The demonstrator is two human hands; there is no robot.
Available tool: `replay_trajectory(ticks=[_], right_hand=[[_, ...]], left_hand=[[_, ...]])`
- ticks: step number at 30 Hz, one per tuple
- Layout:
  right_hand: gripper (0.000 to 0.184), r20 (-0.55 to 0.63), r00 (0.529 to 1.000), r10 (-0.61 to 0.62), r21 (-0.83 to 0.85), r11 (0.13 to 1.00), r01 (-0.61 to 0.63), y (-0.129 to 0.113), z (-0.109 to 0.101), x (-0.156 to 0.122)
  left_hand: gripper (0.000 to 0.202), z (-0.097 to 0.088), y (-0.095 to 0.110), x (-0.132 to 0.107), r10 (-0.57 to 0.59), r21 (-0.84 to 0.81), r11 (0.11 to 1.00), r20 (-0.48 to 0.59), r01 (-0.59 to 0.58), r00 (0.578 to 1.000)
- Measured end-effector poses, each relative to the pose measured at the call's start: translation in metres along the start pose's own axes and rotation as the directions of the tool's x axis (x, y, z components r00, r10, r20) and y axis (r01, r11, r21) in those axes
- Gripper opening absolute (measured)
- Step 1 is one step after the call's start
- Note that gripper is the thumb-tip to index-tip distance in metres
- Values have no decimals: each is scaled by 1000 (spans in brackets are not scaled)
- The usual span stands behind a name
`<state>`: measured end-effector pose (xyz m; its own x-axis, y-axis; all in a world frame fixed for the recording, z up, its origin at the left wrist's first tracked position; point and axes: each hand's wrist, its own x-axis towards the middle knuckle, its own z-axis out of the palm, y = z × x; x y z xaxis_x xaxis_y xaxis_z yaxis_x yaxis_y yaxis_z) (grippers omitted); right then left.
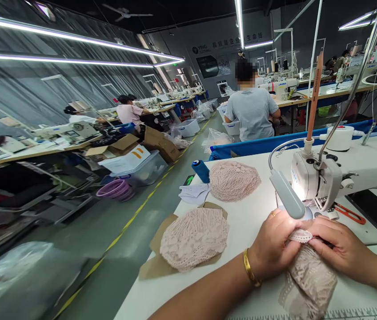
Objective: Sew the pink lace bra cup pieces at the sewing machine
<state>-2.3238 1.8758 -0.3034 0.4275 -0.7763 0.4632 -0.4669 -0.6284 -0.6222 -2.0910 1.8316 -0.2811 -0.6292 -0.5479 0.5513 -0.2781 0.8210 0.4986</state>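
Note:
Both of my hands grip a piece of beige lace fabric (311, 280) in front of the sewing machine (311, 169). My left hand (277, 240), with a gold bracelet at the wrist, pinches the lace's scalloped upper edge between thumb and fingers. My right hand (338, 246) pinches the same edge from the other side, close to the left. The rest of the lace hangs folded toward me on the white table. A grey lamp head (286, 194) lights the fingertips and partly covers the needle area, so the needle cannot be seen.
Two lace stacks, a nearer one (193, 240) on brown card and a farther one (233, 180), lie left of my hands. Beside them are a blue thread cone (201, 171) and white folded pieces (193, 194). Orange-handled snips (350, 213) lie right of the needle area. A co-worker (251, 111) sits ahead.

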Motion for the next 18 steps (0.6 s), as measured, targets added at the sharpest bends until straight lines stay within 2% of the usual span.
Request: replay_trajectory(ticks=[6,18], right_hand=[[20,-27,997,-72,-19,997,72,-1,1,2],[18,-5,993,-122,-44,992,121,-7,-4,7]], left_hand=[[10,-1,1,2,56,7,998,-42,-56,998],[12,-1,0,2,104,60,993,-128,-97,986]])
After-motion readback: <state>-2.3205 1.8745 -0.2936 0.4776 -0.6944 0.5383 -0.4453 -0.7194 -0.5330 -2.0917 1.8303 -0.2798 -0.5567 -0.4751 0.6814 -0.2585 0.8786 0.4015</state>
